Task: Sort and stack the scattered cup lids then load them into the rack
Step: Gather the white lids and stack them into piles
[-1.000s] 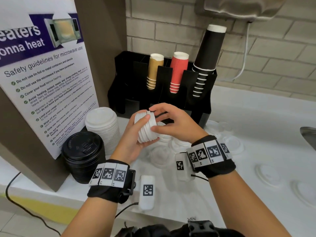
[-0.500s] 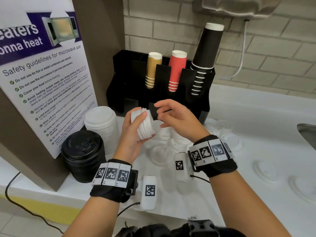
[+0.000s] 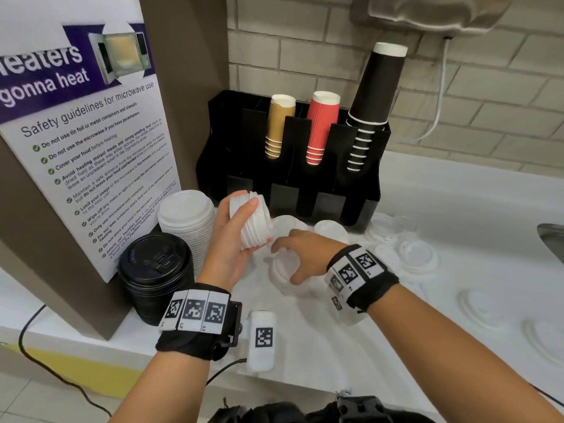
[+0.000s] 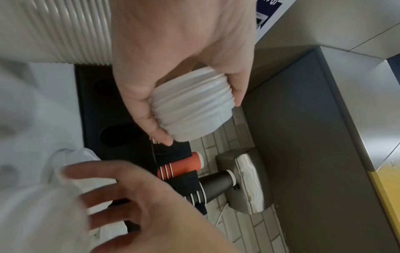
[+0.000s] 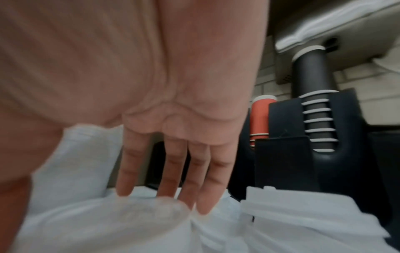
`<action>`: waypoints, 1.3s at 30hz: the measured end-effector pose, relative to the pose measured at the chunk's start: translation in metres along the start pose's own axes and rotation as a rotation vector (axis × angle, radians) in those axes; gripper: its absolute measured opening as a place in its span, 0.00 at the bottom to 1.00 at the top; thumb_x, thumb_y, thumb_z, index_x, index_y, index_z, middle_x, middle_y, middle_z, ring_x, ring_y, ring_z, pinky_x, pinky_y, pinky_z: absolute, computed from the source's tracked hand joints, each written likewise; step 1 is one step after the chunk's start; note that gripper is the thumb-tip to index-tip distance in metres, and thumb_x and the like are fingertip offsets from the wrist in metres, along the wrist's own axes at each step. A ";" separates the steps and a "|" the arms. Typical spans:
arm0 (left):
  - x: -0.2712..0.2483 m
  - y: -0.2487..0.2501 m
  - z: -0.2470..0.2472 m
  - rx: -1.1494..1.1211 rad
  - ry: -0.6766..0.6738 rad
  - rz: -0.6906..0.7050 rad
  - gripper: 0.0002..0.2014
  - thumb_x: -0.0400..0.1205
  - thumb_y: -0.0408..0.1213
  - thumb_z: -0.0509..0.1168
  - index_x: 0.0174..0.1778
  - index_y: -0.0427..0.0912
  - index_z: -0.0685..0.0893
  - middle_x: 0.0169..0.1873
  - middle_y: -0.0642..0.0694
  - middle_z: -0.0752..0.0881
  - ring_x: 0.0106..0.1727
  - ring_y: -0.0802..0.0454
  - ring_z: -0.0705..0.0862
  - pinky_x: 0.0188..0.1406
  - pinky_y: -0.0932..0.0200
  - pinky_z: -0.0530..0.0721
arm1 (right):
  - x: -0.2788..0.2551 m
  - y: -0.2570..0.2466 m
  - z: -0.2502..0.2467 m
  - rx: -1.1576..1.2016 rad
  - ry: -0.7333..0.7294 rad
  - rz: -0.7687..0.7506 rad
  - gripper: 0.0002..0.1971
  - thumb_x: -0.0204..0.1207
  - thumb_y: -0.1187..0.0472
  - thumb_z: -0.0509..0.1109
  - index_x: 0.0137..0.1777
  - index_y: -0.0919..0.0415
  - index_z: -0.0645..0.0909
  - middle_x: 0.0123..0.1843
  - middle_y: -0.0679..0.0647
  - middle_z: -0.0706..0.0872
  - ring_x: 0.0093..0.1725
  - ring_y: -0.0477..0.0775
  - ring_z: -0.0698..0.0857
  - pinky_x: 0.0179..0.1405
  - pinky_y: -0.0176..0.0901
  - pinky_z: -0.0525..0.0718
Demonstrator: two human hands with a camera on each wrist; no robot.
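A: Where do the lids stand right now?

B: The left hand (image 3: 227, 251) holds a short stack of small white plastic cup lids (image 3: 251, 219) on its side at the centre of the frame, thumb on one face and fingers round the ribbed edge, above the white bench (image 3: 320, 331). Loose clear and white lids (image 3: 418, 254) lie scattered over the middle and right of the frame. A taller stack of larger white lids (image 3: 186, 221) and a stack of black lids (image 3: 155, 270) stand at centre left, near the black cup-and-lid rack (image 3: 241, 154) at upper centre.

A: And the other hand?

B: The right hand (image 3: 300, 257) reaches down, its fingers (image 5: 168, 167) spread and fairly straight, the tips at a clear lid (image 3: 282, 268) on the bench. It grips nothing that the frames show; the right wrist view is blurred.

A: What could go wrong from here?

B: Probably the pick-up. A thin clear lid lying flat gives the fingertips little edge, so it may slide away or bring a neighbour with it. It also looks a different kind from the held stack; forced on, it would likely sit crooked. And the sideways stack could fan out and spill if the grip loosens.
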State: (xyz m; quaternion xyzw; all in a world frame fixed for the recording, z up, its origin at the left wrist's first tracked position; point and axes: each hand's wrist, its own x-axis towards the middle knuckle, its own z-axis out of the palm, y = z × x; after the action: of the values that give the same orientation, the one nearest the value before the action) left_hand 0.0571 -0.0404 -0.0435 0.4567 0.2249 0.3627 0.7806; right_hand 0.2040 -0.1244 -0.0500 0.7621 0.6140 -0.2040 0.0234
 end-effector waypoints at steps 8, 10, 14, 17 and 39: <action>-0.002 -0.002 -0.001 0.038 -0.002 -0.016 0.26 0.70 0.51 0.71 0.64 0.52 0.78 0.63 0.44 0.81 0.62 0.46 0.81 0.46 0.47 0.86 | -0.046 0.009 -0.025 1.052 0.515 -0.023 0.23 0.71 0.54 0.78 0.65 0.41 0.78 0.58 0.50 0.82 0.56 0.51 0.86 0.50 0.44 0.88; -0.003 -0.004 0.001 0.046 -0.023 -0.033 0.24 0.71 0.51 0.75 0.63 0.53 0.79 0.62 0.44 0.81 0.62 0.46 0.82 0.46 0.49 0.85 | -0.051 -0.004 -0.022 1.150 0.496 -0.109 0.21 0.72 0.57 0.76 0.64 0.41 0.79 0.58 0.52 0.82 0.55 0.50 0.87 0.47 0.43 0.89; -0.003 -0.007 0.006 0.057 -0.096 -0.050 0.20 0.72 0.49 0.71 0.60 0.55 0.81 0.58 0.47 0.85 0.57 0.49 0.86 0.45 0.50 0.88 | -0.051 -0.018 -0.019 1.155 0.502 -0.151 0.21 0.73 0.62 0.76 0.65 0.47 0.78 0.59 0.54 0.82 0.58 0.54 0.85 0.46 0.42 0.89; -0.004 -0.008 0.007 0.076 -0.127 -0.051 0.20 0.72 0.49 0.72 0.61 0.55 0.82 0.57 0.48 0.86 0.57 0.50 0.87 0.43 0.52 0.88 | -0.053 -0.018 -0.022 1.087 0.518 -0.172 0.22 0.73 0.62 0.76 0.65 0.47 0.78 0.58 0.50 0.83 0.57 0.48 0.85 0.49 0.38 0.87; -0.003 0.005 0.005 0.057 -0.032 0.016 0.29 0.63 0.53 0.73 0.61 0.54 0.78 0.65 0.44 0.80 0.65 0.46 0.81 0.47 0.52 0.87 | -0.007 -0.011 0.000 -0.053 -0.079 0.081 0.44 0.62 0.50 0.84 0.78 0.45 0.66 0.67 0.54 0.74 0.67 0.56 0.74 0.62 0.49 0.77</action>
State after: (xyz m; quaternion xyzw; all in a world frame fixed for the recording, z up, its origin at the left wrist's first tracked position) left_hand 0.0569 -0.0437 -0.0367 0.4862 0.2189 0.3552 0.7678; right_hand 0.1928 -0.1279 -0.0450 0.7768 0.5866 -0.2164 0.0760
